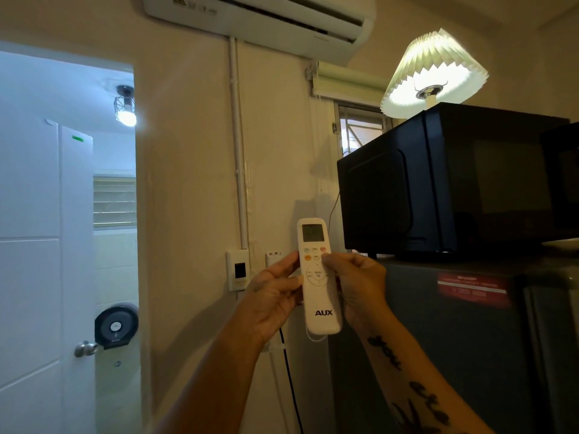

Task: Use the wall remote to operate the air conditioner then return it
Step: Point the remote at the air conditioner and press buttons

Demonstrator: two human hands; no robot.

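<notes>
A white AUX remote (316,296) stands upright in front of the wall, held between both hands. My left hand (271,299) grips its left side with the thumb on the edge. My right hand (362,286) holds its right side, thumb on a button under the small grey screen. The white air conditioner (260,23) hangs high on the wall above. A white remote holder (273,258) shows on the wall just behind my left hand, partly hidden.
A black microwave (445,186) sits on a dark fridge (470,339) at right, with a lit pleated lamp (435,70) on top. A wall switch (238,270) and white conduit (239,151) are left of the remote. An open white door (47,245) leads to a bathroom at left.
</notes>
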